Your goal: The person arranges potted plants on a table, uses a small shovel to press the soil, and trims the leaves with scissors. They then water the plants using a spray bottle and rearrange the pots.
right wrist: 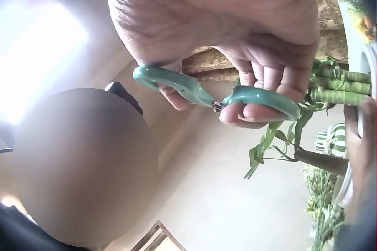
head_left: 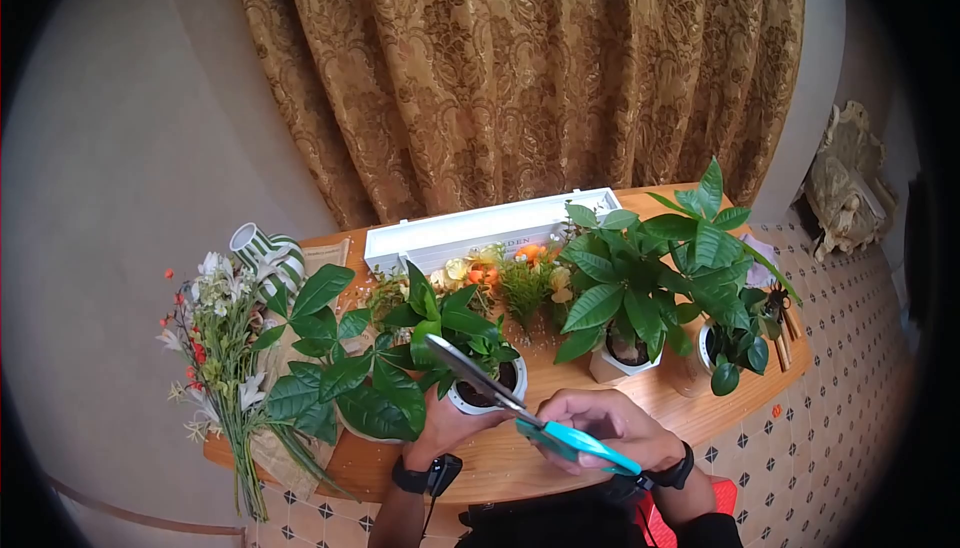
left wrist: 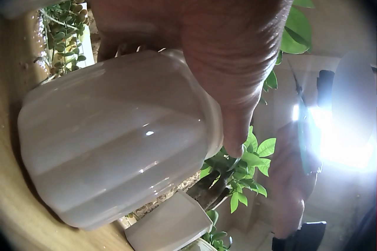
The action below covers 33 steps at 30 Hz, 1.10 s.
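Note:
My left hand (head_left: 445, 431) grips a white ribbed plant pot (left wrist: 118, 139) near its rim, thumb on one side and the fingers partly hidden behind it. Dark soil and a leafy green plant (head_left: 465, 323) fill this pot, which stands near the table's front edge. In front of it, my right hand (head_left: 625, 430) holds a pair of scissors (head_left: 585, 445) with teal handles, thumb in one loop and fingers in the other. The blades point up and left, overlapping the plant in the head view. The right wrist view shows the two handle loops (right wrist: 265, 99) spread apart.
Left of the pot stands another leafy plant (head_left: 345, 378), beside a bundle of flowers (head_left: 225, 348) and a green-striped vase (head_left: 290, 260). A larger potted plant (head_left: 640, 278) and a small one (head_left: 735, 343) stand right. A long white box (head_left: 440, 233) lies behind orange flowers (head_left: 485, 276).

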Motion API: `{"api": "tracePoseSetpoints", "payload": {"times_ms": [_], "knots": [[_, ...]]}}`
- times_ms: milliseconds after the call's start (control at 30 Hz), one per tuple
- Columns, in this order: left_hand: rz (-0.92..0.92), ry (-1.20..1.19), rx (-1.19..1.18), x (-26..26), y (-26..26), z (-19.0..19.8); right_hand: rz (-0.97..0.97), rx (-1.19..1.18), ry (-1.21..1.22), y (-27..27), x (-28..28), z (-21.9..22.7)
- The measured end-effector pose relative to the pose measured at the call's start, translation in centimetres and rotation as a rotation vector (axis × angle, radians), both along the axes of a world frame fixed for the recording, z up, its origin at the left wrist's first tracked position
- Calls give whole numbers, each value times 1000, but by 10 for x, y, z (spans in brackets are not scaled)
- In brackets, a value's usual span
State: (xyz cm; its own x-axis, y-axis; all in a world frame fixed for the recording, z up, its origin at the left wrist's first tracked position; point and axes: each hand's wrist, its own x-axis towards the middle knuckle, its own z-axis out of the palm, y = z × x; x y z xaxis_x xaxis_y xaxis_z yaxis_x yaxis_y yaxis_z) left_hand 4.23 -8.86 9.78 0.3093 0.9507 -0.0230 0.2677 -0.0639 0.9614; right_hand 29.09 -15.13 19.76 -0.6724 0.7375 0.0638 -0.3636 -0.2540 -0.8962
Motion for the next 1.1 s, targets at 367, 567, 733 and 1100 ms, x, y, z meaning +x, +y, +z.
{"api": "tracePoseSetpoints", "payload": {"times_ms": [367, 567, 733, 1100], "knots": [[-13, -69, 131, 2, -2, 9, -356, 32, -35, -25, 27, -25], [8, -45, 148, 4, -3, 12, -581, -22, -264, -38, 23, -66], [39, 37, 260, 3, -3, 11, -568, -72, -238, -39, 7, -88], [31, 26, 260, 2, 0, 4, -490, -155, -263, -33, -7, -101]]}}
